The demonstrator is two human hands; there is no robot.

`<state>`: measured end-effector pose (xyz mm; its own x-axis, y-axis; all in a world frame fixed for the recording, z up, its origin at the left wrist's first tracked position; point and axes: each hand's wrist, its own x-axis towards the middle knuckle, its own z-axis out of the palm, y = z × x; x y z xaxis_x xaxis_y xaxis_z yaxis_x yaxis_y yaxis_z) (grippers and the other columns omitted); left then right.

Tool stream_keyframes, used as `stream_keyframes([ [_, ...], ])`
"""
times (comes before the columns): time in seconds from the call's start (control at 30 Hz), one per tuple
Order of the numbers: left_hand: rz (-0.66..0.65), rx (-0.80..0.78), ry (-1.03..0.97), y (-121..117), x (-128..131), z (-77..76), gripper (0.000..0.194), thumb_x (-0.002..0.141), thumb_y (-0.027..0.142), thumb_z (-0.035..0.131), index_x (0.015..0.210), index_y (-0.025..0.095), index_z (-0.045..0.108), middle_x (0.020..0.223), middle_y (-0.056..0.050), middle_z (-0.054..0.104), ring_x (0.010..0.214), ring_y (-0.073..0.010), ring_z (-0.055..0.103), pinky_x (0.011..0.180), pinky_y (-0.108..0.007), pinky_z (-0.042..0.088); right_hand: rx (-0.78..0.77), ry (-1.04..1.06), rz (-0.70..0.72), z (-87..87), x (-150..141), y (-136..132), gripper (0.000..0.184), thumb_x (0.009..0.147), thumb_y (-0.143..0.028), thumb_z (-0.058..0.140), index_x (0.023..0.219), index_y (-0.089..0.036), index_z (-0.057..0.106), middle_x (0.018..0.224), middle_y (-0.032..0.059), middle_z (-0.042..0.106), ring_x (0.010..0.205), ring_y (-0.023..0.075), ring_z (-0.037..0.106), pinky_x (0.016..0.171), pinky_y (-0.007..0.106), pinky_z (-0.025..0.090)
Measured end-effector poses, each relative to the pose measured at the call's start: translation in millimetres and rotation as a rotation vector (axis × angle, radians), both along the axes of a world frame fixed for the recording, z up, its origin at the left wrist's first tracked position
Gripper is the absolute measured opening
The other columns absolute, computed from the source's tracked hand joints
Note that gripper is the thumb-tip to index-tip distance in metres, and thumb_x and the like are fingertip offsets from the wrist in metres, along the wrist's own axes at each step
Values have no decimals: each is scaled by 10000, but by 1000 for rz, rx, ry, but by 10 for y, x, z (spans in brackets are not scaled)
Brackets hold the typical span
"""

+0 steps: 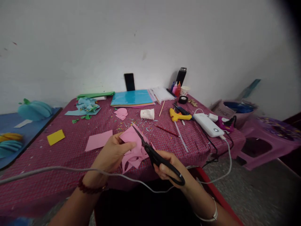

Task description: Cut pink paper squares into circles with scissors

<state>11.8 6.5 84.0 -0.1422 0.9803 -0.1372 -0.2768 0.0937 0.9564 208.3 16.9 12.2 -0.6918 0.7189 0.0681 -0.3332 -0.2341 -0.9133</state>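
My left hand (115, 151) pinches a piece of pink paper (130, 135) over the near edge of the table, thumb on top. Black scissors (154, 155) are gripped by my right hand (168, 166), their blades lying along the right side of that paper. Pink cut-out scraps (135, 158) sit just below the held piece. A pink paper rectangle (98, 140) lies left of my left hand. Farther back is a small stack of rounded pink cut-outs (121, 113), beside a paper cup (147, 114) on its side.
A yellow glue gun (178, 116), a white power bank (208, 124) and a red pencil (166, 130) lie to the right. A white cable (131, 179) crosses before my wrists. Blue paper sheets (131, 97), a phone (129, 82) and blue scraps (87, 105) are at the back.
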Motion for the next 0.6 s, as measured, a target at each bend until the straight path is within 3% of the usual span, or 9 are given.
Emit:
stream_keyframes([
  [0.13,-15,10,-7,-3,-52,-24,135,532,78,721,589,147,620,530,24,606,455,-89,511,462,-199,420,-4,10,25,5,-8,11,429,724,-503,727,941,-146,629,566,-81,371,433,38,261,373,174,190],
  [0.33,-41,44,-29,-22,-108,-16,119,553,81,724,615,143,644,543,29,613,474,-83,522,484,-190,421,76,-28,27,83,3,36,388,752,-526,687,831,-152,623,567,-68,369,442,48,267,376,182,195],
  [0.6,-131,-16,80,-38,-202,-28,131,571,109,707,645,150,606,561,46,609,487,-81,516,498,-197,421,138,-155,59,161,43,120,516,733,-453,719,1159,-177,624,680,-38,398,529,71,310,442,210,225],
])
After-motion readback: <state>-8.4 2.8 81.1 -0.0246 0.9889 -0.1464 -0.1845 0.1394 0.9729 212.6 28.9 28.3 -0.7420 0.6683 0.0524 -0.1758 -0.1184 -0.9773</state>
